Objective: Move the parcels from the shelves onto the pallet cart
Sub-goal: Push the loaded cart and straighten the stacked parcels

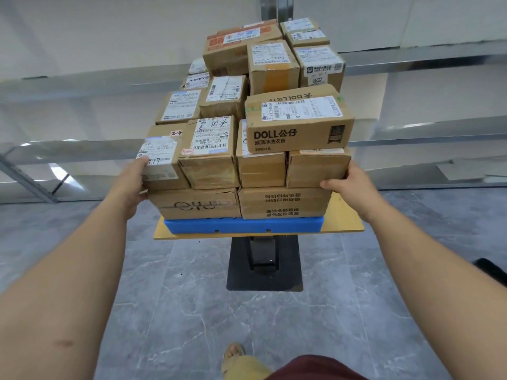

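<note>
Looks nearly done: the parcels [296, 133] sit stacked on the pallet cart [241, 226] right between the grips, with the left grip [136, 178] and right grip [349, 185] each wrapped round a stack corner. I can't spot any parcels on the shelves [411, 57] beyond the grips.

Bright, even indoor light; glare streaks the grey metal shelf rails [82, 85], and the grey marble floor [192, 311] shows faint sheen. Wide-angle distortion bends the edges; the background looks blurred.

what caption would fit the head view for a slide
Left hand and right hand hold the sides of stacked parcels on a blue pallet on the cart, shelves behind.
</note>
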`<state>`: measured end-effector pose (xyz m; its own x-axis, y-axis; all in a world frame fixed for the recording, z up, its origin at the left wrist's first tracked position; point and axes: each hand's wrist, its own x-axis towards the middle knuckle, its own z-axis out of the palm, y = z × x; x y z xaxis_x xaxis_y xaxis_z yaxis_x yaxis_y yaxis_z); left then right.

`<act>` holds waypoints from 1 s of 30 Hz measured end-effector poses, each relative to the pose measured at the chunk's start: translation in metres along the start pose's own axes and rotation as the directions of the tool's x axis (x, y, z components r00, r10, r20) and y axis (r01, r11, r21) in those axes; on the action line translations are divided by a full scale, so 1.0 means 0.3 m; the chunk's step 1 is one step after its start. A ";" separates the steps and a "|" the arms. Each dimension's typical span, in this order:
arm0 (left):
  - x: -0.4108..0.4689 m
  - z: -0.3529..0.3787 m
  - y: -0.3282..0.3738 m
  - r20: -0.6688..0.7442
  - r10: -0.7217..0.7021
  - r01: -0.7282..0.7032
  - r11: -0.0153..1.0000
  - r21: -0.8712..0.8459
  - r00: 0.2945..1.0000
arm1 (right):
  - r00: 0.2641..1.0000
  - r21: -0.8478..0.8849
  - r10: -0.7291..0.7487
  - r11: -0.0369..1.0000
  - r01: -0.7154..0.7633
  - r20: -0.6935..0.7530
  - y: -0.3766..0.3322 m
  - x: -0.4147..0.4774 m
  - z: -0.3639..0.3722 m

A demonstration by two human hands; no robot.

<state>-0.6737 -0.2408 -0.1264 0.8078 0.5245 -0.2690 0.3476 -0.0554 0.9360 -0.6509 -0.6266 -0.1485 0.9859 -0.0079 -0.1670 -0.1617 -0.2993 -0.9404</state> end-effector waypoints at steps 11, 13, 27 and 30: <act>-0.005 0.014 -0.013 0.084 -0.005 0.007 1.000 -0.019 0.996 | 1.000 -0.018 0.015 1.000 -0.015 -0.016 -0.002 -0.018 -0.017; -0.002 0.013 -0.015 0.086 -0.006 0.008 1.000 -0.019 0.996 | 1.000 -0.029 0.014 0.999 -0.014 -0.010 -0.006 -0.018 -0.013; -0.007 0.021 -0.009 0.031 -0.013 0.015 0.998 -0.053 0.999 | 1.000 -0.071 0.006 0.997 -0.005 0.014 -0.018 -0.005 0.014; -0.003 0.024 -0.012 0.032 -0.026 0.027 0.998 -0.054 0.999 | 1.000 -0.084 0.011 0.996 -0.010 0.010 -0.010 -0.005 0.011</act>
<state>-0.6721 -0.2471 -0.1311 0.8137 0.4980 -0.3000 0.3433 0.0049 0.9392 -0.6519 -0.6226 -0.1465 0.9837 -0.0019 -0.1801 -0.1674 -0.3782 -0.9104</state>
